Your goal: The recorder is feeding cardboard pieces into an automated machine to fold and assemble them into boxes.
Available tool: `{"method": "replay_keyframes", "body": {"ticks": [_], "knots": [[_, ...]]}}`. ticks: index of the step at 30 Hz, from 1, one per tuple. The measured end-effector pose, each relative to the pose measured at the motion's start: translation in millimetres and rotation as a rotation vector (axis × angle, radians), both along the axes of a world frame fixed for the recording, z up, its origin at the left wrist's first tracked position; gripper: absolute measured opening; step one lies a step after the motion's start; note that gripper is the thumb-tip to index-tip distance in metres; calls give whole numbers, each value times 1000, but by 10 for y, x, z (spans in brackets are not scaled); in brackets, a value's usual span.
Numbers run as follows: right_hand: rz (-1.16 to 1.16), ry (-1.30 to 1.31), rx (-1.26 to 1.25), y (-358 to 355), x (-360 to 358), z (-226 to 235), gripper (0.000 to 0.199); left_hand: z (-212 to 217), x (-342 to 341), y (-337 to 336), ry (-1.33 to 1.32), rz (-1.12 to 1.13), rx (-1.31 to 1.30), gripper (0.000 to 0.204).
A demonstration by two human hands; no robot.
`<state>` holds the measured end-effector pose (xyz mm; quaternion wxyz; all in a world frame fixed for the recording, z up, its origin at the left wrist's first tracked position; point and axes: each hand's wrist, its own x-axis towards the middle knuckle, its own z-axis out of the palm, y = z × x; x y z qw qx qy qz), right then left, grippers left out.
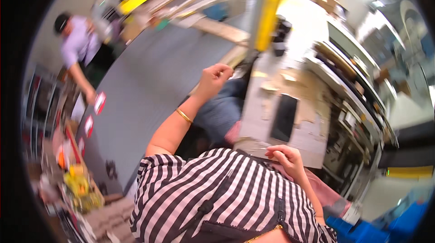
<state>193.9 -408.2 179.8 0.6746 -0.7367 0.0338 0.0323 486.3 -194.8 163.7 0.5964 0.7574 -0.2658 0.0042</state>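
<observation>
My left hand [215, 80], with a gold bangle [185, 115] on its arm, is raised near the right edge of a large grey table [140, 75]. Its fingers are curled together, and whatever they may hold is hidden. My right hand [288, 158] hovers close to my body by the near edge of a cardboard-covered worktable [253, 129]. Its fingers are loosely bent, the thumb stands a little apart, and nothing shows between them. A flat black rectangular piece [284, 118] lies on the cardboard, beyond the right hand.
A yellow post [268, 21] rises between the two tables. Shelving with rolls [349, 70] lines the right side; blue bins [358, 230] stand low at the right. Far left, a person in a dark cap [81, 43] reaches toward red-and-white labels [99, 103] on the grey table's edge.
</observation>
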Motion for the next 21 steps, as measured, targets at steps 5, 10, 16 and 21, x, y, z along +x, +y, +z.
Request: {"method": "replay_keyframes", "body": {"ticks": [5,10,16,21], "knots": [[250,38,14,901,557,-18,21,-1927,159,3501,150,862,150,26],[518,38,-142,1896,1339,177,22,-2344,-1766,5966,529,1604,772,30],[745,-156,-326,2771,1927,201,24,-2134,-2261,6545,655,1588,1065,47],[860,-268,-343,3004,2082,188,25,-2233,-2313,6930,647,1152,1274,22]]}}
